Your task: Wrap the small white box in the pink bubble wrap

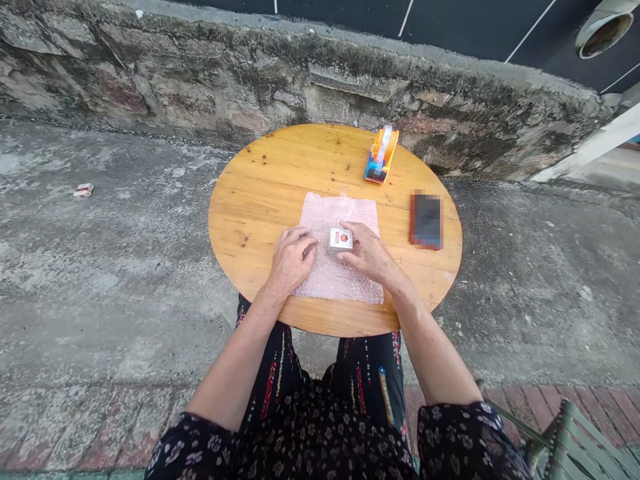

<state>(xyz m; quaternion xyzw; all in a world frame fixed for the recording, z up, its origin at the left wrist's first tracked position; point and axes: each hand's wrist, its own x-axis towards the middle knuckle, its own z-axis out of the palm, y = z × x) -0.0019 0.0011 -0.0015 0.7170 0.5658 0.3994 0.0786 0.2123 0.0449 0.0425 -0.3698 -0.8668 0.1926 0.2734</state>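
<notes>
A small white box with a red label (340,239) stands on a sheet of pink bubble wrap (336,215) spread on a round wooden table (250,200). My right hand (369,254) holds the box from its right side, fingers curled round it. My left hand (291,257) rests on the bubble wrap just left of the box, fingers bent and lying on the sheet, fingertips close to the box.
An orange and blue tape dispenser (381,155) stands at the table's far side. A dark phone (427,219) lies at the right. A rough stone wall (200,87) runs behind the table. A green chair (575,440) shows at bottom right. Litter (83,190) lies on the concrete at left.
</notes>
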